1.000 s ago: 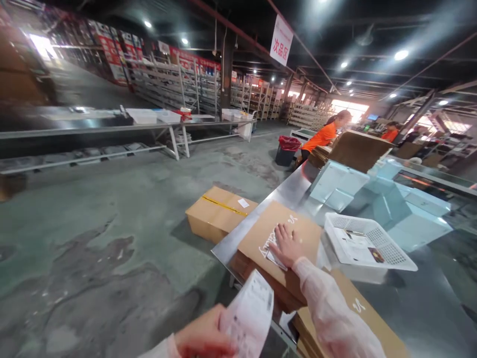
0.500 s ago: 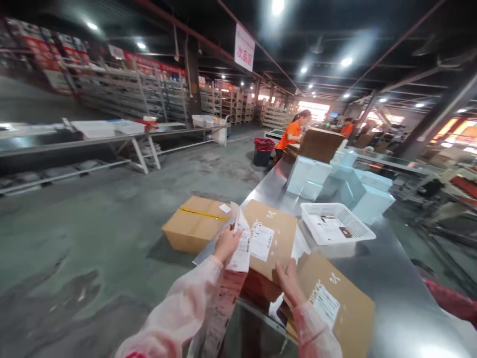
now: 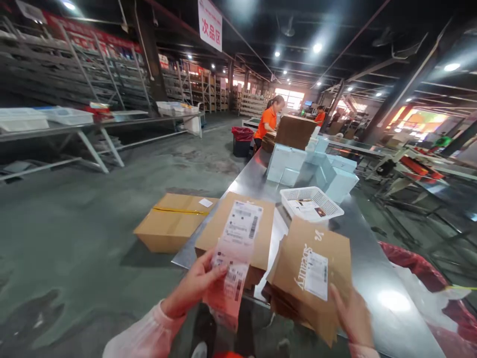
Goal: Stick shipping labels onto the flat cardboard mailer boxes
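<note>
My left hand (image 3: 201, 278) is closed on a strip of printed shipping labels (image 3: 238, 223). The strip's upper part lies over a brown cardboard box (image 3: 263, 209), and its lower end hangs past the table's near edge. Beside that box is a stack of cardboard (image 3: 298, 228) topped by a piece with white lettering and a white label (image 3: 316, 276). My right hand (image 3: 352, 313) grips the stack's right edge, its thumb on top; the other fingers are partly hidden.
A taped carton (image 3: 175, 219) is at the left of the metal table (image 3: 368, 258). Farther up are a white basket (image 3: 328, 214) with papers and pale blue boxes (image 3: 285, 161). A red-lined bin (image 3: 406, 263) stands right. A person in orange (image 3: 266, 122) works behind the boxes.
My left hand has moved down and left, and the label strip now lies across the left box. My right hand has gone from between the stacks to the right stack's right edge. The view has turned right.
</note>
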`<action>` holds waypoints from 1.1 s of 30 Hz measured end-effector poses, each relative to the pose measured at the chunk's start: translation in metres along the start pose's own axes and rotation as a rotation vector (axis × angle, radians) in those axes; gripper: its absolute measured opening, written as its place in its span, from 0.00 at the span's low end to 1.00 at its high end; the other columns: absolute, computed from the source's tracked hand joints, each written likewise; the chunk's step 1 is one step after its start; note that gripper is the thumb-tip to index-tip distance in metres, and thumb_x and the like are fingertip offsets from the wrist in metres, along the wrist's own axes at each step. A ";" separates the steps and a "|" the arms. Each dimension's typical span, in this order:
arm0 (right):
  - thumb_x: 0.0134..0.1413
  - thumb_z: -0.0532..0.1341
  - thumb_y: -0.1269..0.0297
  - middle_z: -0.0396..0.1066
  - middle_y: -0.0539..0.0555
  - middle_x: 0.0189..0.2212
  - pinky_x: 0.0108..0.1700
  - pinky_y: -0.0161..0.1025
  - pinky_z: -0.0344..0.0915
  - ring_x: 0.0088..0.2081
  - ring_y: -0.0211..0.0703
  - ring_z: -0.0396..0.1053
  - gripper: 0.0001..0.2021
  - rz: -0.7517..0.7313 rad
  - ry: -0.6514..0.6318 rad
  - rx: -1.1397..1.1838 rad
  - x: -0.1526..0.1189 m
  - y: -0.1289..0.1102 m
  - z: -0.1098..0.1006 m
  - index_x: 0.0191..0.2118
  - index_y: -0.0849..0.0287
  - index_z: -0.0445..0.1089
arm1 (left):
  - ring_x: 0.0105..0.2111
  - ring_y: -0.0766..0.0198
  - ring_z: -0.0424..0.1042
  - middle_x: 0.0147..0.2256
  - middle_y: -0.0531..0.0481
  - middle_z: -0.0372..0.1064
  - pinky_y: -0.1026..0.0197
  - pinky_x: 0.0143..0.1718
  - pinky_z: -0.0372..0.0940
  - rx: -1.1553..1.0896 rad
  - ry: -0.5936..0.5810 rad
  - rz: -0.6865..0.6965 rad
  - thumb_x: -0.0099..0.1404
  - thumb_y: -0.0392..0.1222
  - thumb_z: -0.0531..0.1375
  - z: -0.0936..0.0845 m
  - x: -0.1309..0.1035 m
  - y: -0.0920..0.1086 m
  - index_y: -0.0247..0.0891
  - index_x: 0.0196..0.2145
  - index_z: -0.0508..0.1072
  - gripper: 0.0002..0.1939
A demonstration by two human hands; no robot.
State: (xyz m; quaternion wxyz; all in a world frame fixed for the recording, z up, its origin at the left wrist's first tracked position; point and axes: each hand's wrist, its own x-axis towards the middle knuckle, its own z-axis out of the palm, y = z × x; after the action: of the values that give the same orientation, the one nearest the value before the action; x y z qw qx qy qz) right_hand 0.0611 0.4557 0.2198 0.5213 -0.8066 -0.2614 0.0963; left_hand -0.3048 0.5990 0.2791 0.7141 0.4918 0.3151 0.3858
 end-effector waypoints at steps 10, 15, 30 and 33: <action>0.46 0.63 0.46 0.76 0.61 0.40 0.46 0.50 0.69 0.41 0.53 0.73 0.23 -0.124 -0.958 0.390 -0.141 -0.109 0.135 0.41 0.60 0.72 | 0.43 0.54 0.71 0.41 0.42 0.74 0.56 0.45 0.64 -0.003 0.047 0.015 0.46 0.50 0.70 0.003 -0.004 -0.038 0.34 0.44 0.73 0.29; 0.44 0.64 0.46 0.77 0.57 0.36 0.42 0.45 0.71 0.38 0.52 0.74 0.22 -0.287 -0.926 0.210 -0.108 -0.135 0.146 0.40 0.58 0.75 | 0.31 0.60 0.70 0.28 0.45 0.74 0.60 0.36 0.64 0.038 0.243 0.006 0.45 0.52 0.69 -0.004 0.007 -0.035 0.31 0.29 0.76 0.20; 0.45 0.63 0.49 0.72 0.61 0.43 0.47 0.44 0.67 0.46 0.51 0.70 0.17 -0.625 -0.680 -0.080 -0.004 -0.163 0.244 0.27 0.58 0.77 | 0.30 0.64 0.67 0.32 0.46 0.72 0.63 0.34 0.59 -0.198 0.007 -0.092 0.39 0.49 0.73 -0.022 0.047 -0.077 0.30 0.37 0.75 0.29; 0.44 0.63 0.53 0.69 0.65 0.47 0.51 0.49 0.63 0.50 0.55 0.67 0.16 -0.601 -0.565 -0.247 0.032 -0.165 0.282 0.33 0.61 0.77 | 0.33 0.59 0.70 0.32 0.43 0.73 0.61 0.37 0.61 -0.301 -0.076 -0.180 0.37 0.49 0.74 -0.036 0.026 -0.094 0.29 0.36 0.77 0.30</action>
State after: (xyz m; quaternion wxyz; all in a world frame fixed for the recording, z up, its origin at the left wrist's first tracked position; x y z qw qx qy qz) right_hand -0.0858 0.7478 0.2476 0.3338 -0.6929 -0.6267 0.1251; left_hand -0.2985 0.6173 0.1769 0.8228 0.3632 0.2693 0.3444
